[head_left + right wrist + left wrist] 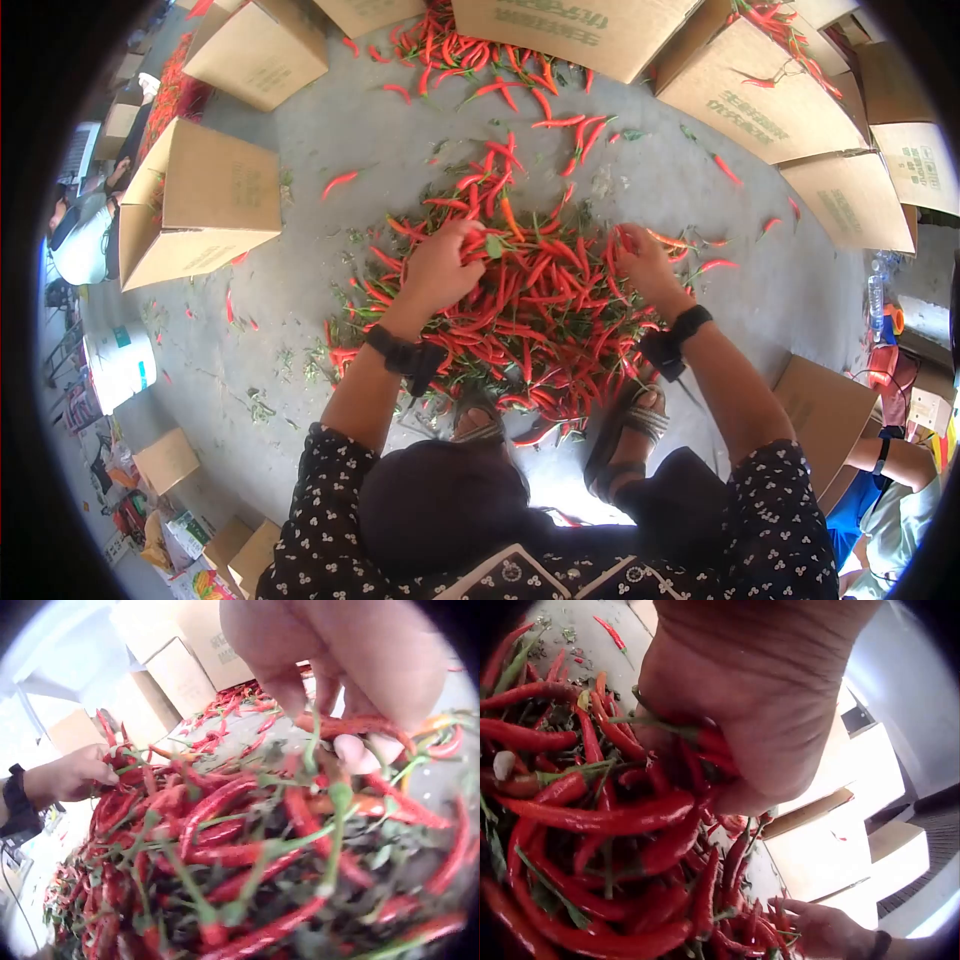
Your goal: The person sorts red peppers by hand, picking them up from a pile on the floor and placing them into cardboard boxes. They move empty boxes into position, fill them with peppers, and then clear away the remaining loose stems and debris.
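Observation:
A broad heap of red chili peppers (pixel 540 310) with green stems and leaf scraps lies on the floor between the person's feet. At the heap's far left side, the left hand (pixel 437 270) curls its fingers round several chili peppers (pixel 711 741), their stems poking out by the thumb. Across the heap, the right hand (pixel 648 264) pinches a red chili pepper (pixel 356 726) between thumb and fingers, close over the pile. Part of the left hand's grip is hidden by its own palm in the left wrist view.
Cardboard boxes (pixel 222 195) stand round the heap, at the left, far side and right. More chili peppers (pixel 450 50) are scattered on the floor at the far side. A white bucket (pixel 120 365) is at the left. Another person's arm (pixel 897 463) shows at the lower right.

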### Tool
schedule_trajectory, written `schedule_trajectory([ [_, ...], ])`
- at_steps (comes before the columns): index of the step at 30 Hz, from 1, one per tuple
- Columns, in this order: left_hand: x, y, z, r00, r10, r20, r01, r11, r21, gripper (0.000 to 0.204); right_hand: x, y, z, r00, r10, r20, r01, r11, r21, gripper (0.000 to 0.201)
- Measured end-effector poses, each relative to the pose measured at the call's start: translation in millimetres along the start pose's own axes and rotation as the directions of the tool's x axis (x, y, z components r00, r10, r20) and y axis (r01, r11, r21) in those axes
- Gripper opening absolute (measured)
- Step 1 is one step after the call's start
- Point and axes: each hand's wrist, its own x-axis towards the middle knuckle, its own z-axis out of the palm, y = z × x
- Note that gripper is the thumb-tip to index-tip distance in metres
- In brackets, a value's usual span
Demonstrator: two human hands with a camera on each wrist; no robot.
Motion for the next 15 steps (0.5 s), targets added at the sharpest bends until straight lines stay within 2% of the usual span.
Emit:
schedule_trajectory([
  [1, -0.9, 0.5, 4.7, 0.985, 0.172, -0.026, -0.167, 0.975, 0.146, 0.048, -1.4, 0.4, 10.8, 1.000, -0.003, 0.003, 0.003, 1.000, 0.000, 0.058],
  [2, -3.8, 3.9, 8.8, 0.940, 0.340, -0.025, -0.318, 0.902, 0.292, 0.048, -7.6, -10.9, 27.0, 0.990, -0.137, -0.038, 0.131, 0.983, -0.126, 0.067],
  [3, -9.1, 7.0, 12.7, 0.941, 0.338, -0.028, -0.316, 0.902, 0.294, 0.048, -14.7, -23.9, 42.0, 0.960, -0.274, -0.063, 0.250, 0.934, -0.253, 0.077],
  [4, -15.9, 10.5, 17.5, 0.929, 0.371, 0.006, -0.353, 0.879, 0.320, 0.058, -22.6, -37.2, 54.7, 0.958, -0.279, -0.061, 0.255, 0.933, -0.254, 0.077],
  [5, -22.5, 15.1, 23.0, 0.914, 0.403, 0.040, -0.391, 0.854, 0.343, 0.069, -32.7, -52.1, 65.5, 0.947, -0.321, -0.001, 0.286, 0.845, -0.451, 0.086],
  [6, -30.9, 21.9, 27.8, 0.914, 0.405, 0.032, -0.391, 0.854, 0.344, 0.069, -41.4, -59.7, 71.8, 0.934, -0.351, 0.066, 0.312, 0.713, -0.627, 0.095],
  [7, -40.2, 29.6, 30.5, 0.927, 0.361, 0.105, -0.372, 0.840, 0.395, 0.079, -47.2, -60.1, 74.4, 0.929, -0.364, 0.071, 0.324, 0.704, -0.632, 0.095],
  [8, -47.6, 35.2, 31.8, 0.938, 0.304, 0.164, -0.346, 0.822, 0.452, 0.089, -51.5, -58.9, 78.3, 0.916, -0.396, 0.073, 0.330, 0.635, -0.698, 0.098],
  [9, -48.9, 33.5, 36.7, 0.919, 0.354, 0.173, -0.390, 0.756, 0.526, 0.095, -50.9, -58.4, 84.4, 0.895, -0.438, 0.082, 0.343, 0.560, -0.754, 0.102],
  [10, -44.1, 30.0, 40.3, 0.901, 0.394, 0.181, -0.418, 0.680, 0.602, 0.101, -41.6, -50.4, 87.4, 0.892, -0.449, 0.052, 0.319, 0.543, -0.777, 0.103],
  [11, -39.1, 30.6, 38.7, 0.904, 0.390, 0.174, -0.414, 0.699, 0.583, 0.100, -35.3, -52.3, 86.4, 0.871, -0.485, 0.082, 0.364, 0.524, -0.770, 0.103],
  [13, -29.9, 30.6, 37.8, 0.916, 0.372, 0.148, -0.386, 0.723, 0.574, 0.100, -27.4, -52.8, 83.6, 0.877, -0.471, 0.094, 0.371, 0.541, -0.755, 0.096],
  [14, -23.4, 32.1, 38.3, 0.918, 0.350, 0.184, -0.393, 0.754, 0.526, 0.099, -22.2, -48.8, 81.4, 0.865, -0.490, 0.111, 0.395, 0.526, -0.754, 0.096],
  [15, -16.0, 31.6, 38.6, 0.915, 0.337, 0.221, -0.402, 0.784, 0.473, 0.098, -15.3, -45.4, 80.1, 0.876, -0.468, 0.114, 0.403, 0.582, -0.706, 0.094],
])
